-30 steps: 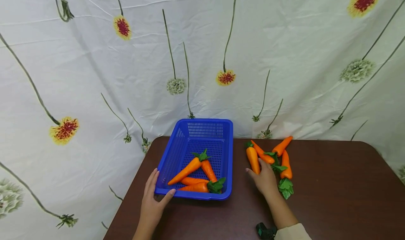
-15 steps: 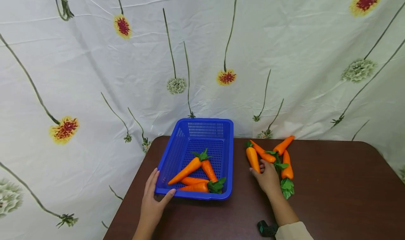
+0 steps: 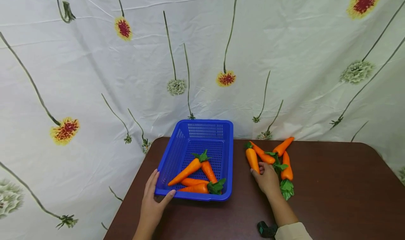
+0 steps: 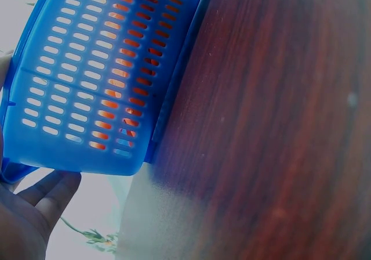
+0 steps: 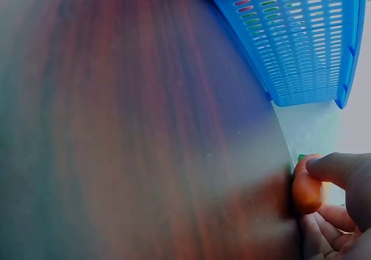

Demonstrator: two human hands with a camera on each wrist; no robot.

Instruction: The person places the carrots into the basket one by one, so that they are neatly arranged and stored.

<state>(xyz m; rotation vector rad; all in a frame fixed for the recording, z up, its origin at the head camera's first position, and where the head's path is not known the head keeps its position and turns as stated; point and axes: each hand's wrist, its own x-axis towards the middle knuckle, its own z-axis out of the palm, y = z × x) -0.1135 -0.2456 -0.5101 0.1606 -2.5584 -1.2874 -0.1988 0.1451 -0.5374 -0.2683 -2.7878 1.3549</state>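
Observation:
My left hand (image 3: 152, 205) grips the near-left corner of a blue perforated plastic basket (image 3: 230, 155). Its thumb lies at the near rim and its fingers are along the left wall. Several orange carrots with green tops, one of them a carrot (image 3: 186, 172) on top, lie in the basket's near half. To the right of it, my right hand (image 3: 269, 180) pinches the lower end of a carrot (image 3: 252, 158) that lies on the table. In the right wrist view the thumb sits on that carrot (image 5: 307, 191), with other fingers on the opposite side.
Behind and beside the held carrot lie more carrots: an angled carrot (image 3: 263, 153), a far carrot (image 3: 283, 146) and a right-hand carrot (image 3: 287, 167). A black wrist device (image 3: 266, 230) is by the right sleeve. A flowered cloth (image 3: 284, 57) hangs behind the brown table (image 3: 335, 190).
My right hand has shifted slightly to the right, its fingers closing around the carrot's lower end. The left hand and basket hold their place.

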